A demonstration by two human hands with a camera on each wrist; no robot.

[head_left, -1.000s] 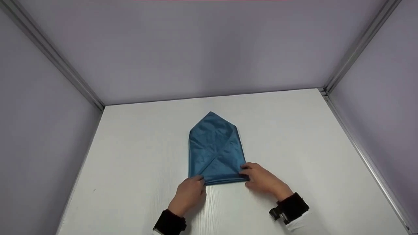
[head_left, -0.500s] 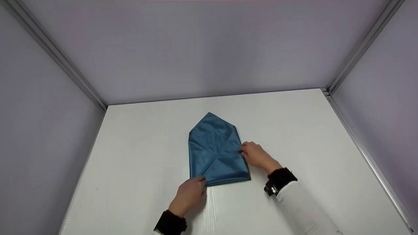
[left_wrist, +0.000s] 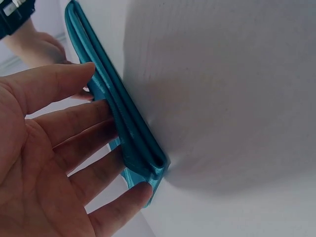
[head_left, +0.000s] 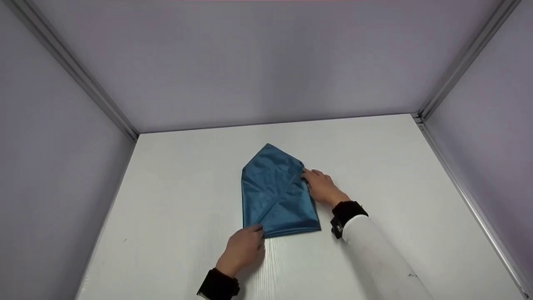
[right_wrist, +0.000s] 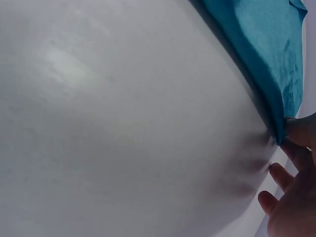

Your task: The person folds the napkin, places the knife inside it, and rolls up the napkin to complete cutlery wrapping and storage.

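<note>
A folded teal cloth (head_left: 277, 196) is lying mid-counter (head_left: 175, 187); the left hand (head_left: 243, 250) is pressing its near-left corner, fingers straight; the right hand (head_left: 320, 186), arm outstretched, is pinching its right edge.

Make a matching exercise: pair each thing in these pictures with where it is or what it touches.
Things:
1. left hand
2. right hand
3. cloth
4. table

Places:
A. touches the cloth's right edge
B. lies folded flat, pointing away from the person
C. touches the cloth's near left corner
D. white, under the cloth

Pairs: 1-C, 2-A, 3-B, 4-D
</note>
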